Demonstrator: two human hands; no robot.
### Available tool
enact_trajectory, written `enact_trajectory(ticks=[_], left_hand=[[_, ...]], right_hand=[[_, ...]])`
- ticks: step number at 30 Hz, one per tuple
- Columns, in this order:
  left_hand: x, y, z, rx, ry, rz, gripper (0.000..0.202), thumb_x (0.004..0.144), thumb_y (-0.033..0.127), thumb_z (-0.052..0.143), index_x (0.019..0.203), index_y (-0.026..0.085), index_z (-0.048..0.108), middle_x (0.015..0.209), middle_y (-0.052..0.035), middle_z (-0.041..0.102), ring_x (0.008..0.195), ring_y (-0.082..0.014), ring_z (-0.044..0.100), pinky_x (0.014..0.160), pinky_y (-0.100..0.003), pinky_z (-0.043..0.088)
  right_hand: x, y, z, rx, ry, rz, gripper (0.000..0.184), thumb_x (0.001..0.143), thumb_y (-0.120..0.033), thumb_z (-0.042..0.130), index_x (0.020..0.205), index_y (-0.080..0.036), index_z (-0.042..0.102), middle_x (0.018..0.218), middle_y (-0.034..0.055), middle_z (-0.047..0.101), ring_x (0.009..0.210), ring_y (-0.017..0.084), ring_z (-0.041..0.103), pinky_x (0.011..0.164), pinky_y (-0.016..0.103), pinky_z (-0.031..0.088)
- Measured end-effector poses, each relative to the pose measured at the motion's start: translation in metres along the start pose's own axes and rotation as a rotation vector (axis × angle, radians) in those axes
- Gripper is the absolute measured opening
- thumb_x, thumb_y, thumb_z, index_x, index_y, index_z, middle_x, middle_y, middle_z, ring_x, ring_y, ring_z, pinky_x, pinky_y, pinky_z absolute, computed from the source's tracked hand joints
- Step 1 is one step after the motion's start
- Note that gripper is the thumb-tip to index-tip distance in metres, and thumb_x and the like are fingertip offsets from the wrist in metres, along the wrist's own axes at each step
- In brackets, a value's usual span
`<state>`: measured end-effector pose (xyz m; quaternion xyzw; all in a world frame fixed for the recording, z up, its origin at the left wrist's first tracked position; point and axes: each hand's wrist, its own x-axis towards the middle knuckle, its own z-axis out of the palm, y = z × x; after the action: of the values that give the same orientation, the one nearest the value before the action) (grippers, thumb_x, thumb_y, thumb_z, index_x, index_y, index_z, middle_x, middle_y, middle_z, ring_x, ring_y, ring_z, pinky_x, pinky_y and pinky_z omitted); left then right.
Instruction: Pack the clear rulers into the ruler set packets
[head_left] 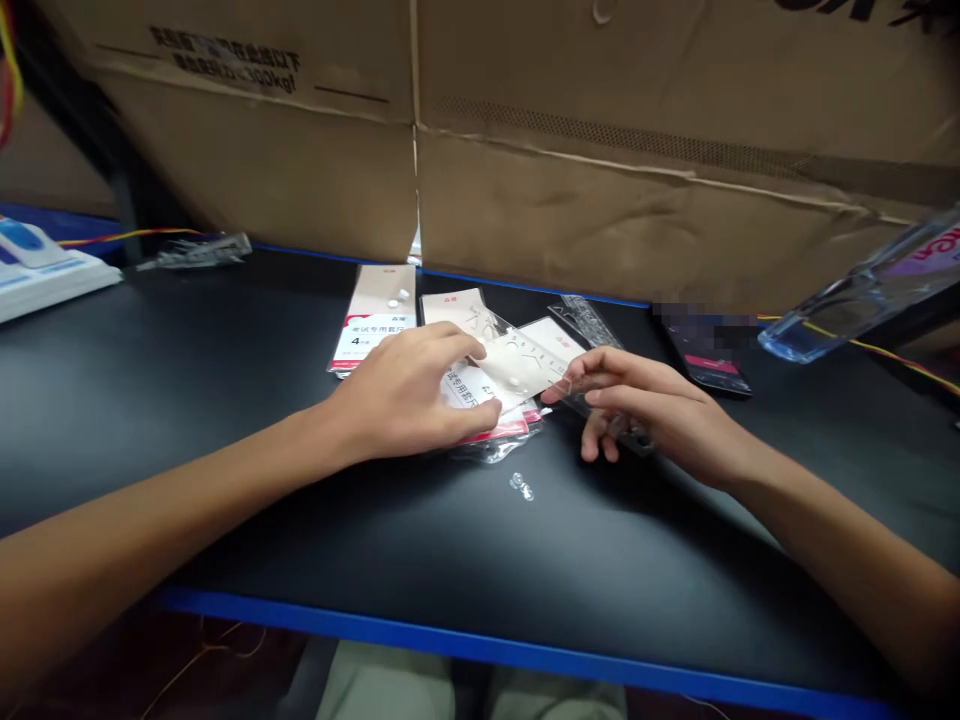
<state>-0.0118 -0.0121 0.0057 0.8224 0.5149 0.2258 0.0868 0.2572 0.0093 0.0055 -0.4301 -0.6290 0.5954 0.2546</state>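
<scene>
The right hand (651, 410) pinched the edge of a clear plastic packet with a cream card (517, 365) — slanting left toward the half-open left hand (401, 395), which lay on a pile of red-edged packets (487, 428).

Black desk (187, 450) with packets (373, 320), probably stationery

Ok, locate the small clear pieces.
The small clear pieces lie on the black desk, centre of the head view, just below the plastic packets.
</scene>
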Motion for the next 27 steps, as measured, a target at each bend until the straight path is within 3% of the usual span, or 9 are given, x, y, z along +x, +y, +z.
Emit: enact_trajectory(ticks=[7, 12, 14, 21, 27], left_hand=[[0.004, -0.006, -0.005, -0.065, 0.039, -0.050, 0.026, 0.085, 0.040, 0.061, 0.093, 0.019, 0.075, 0.100, -0.0063, 0.077, 0.095, -0.0255, 0.069, 0.083, -0.038, 0.051], [0.002, -0.004, -0.005, 0.002, -0.025, 0.005, 0.052, 0.079, 0.061, 0.069, 0.106, 0.017, 0.075, 0.109, -0.0108, 0.076, 0.100, -0.0305, 0.069, 0.087, -0.042, 0.052], [0.001, -0.002, -0.005, 0.036, -0.072, 0.031, 0.058, 0.076, 0.062, 0.072, 0.111, 0.016, 0.074, 0.113, -0.0123, 0.075, 0.103, -0.0321, 0.068, 0.088, -0.044, 0.053], [0.001, -0.002, -0.009, 0.052, -0.016, -0.009, 0.047, 0.088, 0.054, 0.058, 0.110, 0.016, 0.075, 0.107, -0.0118, 0.078, 0.096, -0.0305, 0.071, 0.082, -0.041, 0.052], [0.001, 0.001, -0.013, 0.004, -0.024, -0.060, 0.042, 0.095, 0.049, 0.047, 0.103, 0.020, 0.076, 0.098, -0.0071, 0.078, 0.088, -0.0247, 0.070, 0.075, -0.035, 0.049]], right_hand=[[0.003, -0.001, -0.014, 0.131, -0.135, 0.088, 0.016, 0.086, -0.018, 0.061, 0.101, -0.023, 0.061, 0.122, 0.0091, 0.074, 0.078, 0.023, 0.077, 0.058, 0.029, 0.056], [0.003, -0.002, -0.017, 0.142, -0.143, 0.117, 0.017, 0.086, -0.018, 0.062, 0.102, -0.023, 0.061, 0.114, 0.0100, 0.076, 0.081, 0.025, 0.077, 0.058, 0.029, 0.056], [0.003, -0.002, -0.017, 0.136, -0.142, 0.112, 0.017, 0.086, -0.018, 0.062, 0.102, -0.022, 0.061, 0.112, 0.0108, 0.076, 0.082, 0.025, 0.077, 0.059, 0.030, 0.056], [0.003, -0.002, -0.016, 0.148, -0.146, 0.087, 0.017, 0.086, -0.018, 0.062, 0.102, -0.021, 0.063, 0.113, 0.0100, 0.074, 0.084, 0.024, 0.076, 0.061, 0.029, 0.057], [0.002, -0.004, -0.021, 0.148, -0.154, 0.096, 0.016, 0.080, -0.015, 0.067, 0.095, -0.021, 0.065, 0.088, 0.0047, 0.072, 0.073, 0.020, 0.072, 0.061, 0.028, 0.057]])
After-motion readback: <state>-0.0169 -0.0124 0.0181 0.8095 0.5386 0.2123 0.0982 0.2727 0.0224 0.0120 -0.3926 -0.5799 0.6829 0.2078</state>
